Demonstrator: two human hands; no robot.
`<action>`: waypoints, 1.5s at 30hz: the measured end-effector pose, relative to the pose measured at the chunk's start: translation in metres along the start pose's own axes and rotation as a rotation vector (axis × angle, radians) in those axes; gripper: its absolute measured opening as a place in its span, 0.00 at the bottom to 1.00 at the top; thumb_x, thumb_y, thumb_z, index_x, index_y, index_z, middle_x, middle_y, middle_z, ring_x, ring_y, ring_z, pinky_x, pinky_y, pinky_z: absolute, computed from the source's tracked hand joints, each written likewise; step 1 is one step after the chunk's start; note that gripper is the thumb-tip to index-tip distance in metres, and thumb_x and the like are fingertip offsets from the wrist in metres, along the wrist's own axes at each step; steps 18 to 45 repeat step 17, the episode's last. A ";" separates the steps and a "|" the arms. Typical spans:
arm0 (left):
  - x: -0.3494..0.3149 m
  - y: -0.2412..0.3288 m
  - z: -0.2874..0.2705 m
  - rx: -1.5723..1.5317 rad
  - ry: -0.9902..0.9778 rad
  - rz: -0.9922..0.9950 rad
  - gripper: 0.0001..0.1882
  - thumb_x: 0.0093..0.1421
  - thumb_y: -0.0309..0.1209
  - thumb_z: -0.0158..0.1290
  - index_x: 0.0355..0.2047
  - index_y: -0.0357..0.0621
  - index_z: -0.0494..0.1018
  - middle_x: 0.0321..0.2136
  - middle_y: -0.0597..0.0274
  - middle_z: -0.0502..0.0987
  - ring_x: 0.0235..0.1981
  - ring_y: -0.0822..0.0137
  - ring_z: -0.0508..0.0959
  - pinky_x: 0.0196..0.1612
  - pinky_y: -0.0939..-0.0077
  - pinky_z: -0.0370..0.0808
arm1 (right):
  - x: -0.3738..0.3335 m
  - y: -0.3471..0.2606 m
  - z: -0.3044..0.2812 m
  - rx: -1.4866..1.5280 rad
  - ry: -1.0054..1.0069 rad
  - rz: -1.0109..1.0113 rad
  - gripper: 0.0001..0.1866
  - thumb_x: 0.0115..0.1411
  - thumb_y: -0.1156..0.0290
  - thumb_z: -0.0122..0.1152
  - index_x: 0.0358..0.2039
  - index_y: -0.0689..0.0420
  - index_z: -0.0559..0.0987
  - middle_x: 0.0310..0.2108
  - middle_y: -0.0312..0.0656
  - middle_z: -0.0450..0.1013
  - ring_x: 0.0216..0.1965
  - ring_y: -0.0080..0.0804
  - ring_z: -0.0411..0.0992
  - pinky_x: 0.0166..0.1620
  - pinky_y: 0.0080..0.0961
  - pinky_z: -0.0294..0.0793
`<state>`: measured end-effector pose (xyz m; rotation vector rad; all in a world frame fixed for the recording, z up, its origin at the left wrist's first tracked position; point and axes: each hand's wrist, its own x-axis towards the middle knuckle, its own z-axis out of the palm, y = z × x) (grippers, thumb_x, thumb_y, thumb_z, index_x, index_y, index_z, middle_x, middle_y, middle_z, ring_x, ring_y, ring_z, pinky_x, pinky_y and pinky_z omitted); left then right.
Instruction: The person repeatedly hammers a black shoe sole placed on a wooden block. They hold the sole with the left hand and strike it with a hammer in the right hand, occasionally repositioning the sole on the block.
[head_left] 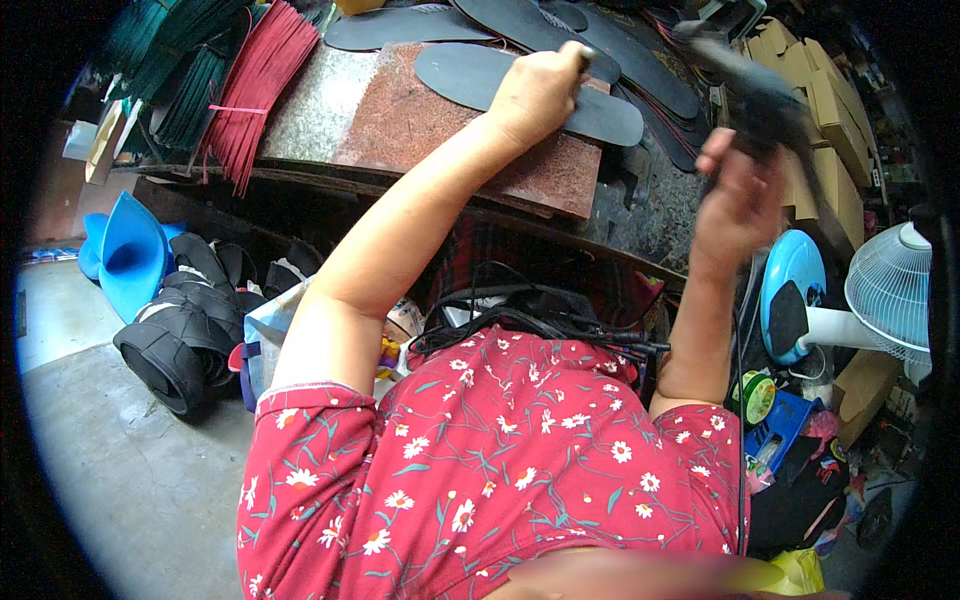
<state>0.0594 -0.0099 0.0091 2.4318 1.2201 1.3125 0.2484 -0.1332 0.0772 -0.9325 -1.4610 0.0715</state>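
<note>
My left hand is closed in a fist over a dark grey shoe sole. From the top of that fist pokes the short end of what looks like a punch; its lower part is hidden by my fingers. The sole lies flat on a reddish-brown board on the workbench. Raised to the right, my right hand is blurred by motion. It grips a dark tool that looks like a hammer, also smeared.
More dark soles lie at the back of the bench. Bundles of red strips and green strips are at the left. Cardboard boxes and a blue-and-white fan stand right. Black curved pieces are piled on the floor.
</note>
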 end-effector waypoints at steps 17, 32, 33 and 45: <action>-0.007 -0.054 -0.019 -0.477 0.072 -0.512 0.10 0.60 0.31 0.59 0.40 0.44 0.74 0.30 0.59 0.83 0.34 0.60 0.84 0.46 0.64 0.79 | -0.020 0.036 0.019 -0.525 -0.472 0.586 0.25 0.63 0.54 0.61 0.55 0.55 0.76 0.42 0.52 0.79 0.48 0.39 0.78 0.49 0.27 0.73; -0.007 -0.054 -0.019 -0.477 0.072 -0.512 0.10 0.60 0.31 0.59 0.40 0.44 0.74 0.30 0.59 0.83 0.34 0.60 0.84 0.46 0.64 0.79 | -0.020 0.036 0.019 -0.525 -0.472 0.586 0.25 0.63 0.54 0.61 0.55 0.55 0.76 0.42 0.52 0.79 0.48 0.39 0.78 0.49 0.27 0.73; -0.007 -0.054 -0.019 -0.477 0.072 -0.512 0.10 0.60 0.31 0.59 0.40 0.44 0.74 0.30 0.59 0.83 0.34 0.60 0.84 0.46 0.64 0.79 | -0.020 0.036 0.019 -0.525 -0.472 0.586 0.25 0.63 0.54 0.61 0.55 0.55 0.76 0.42 0.52 0.79 0.48 0.39 0.78 0.49 0.27 0.73; -0.007 -0.054 -0.019 -0.477 0.072 -0.512 0.10 0.60 0.31 0.59 0.40 0.44 0.74 0.30 0.59 0.83 0.34 0.60 0.84 0.46 0.64 0.79 | -0.020 0.036 0.019 -0.525 -0.472 0.586 0.25 0.63 0.54 0.61 0.55 0.55 0.76 0.42 0.52 0.79 0.48 0.39 0.78 0.49 0.27 0.73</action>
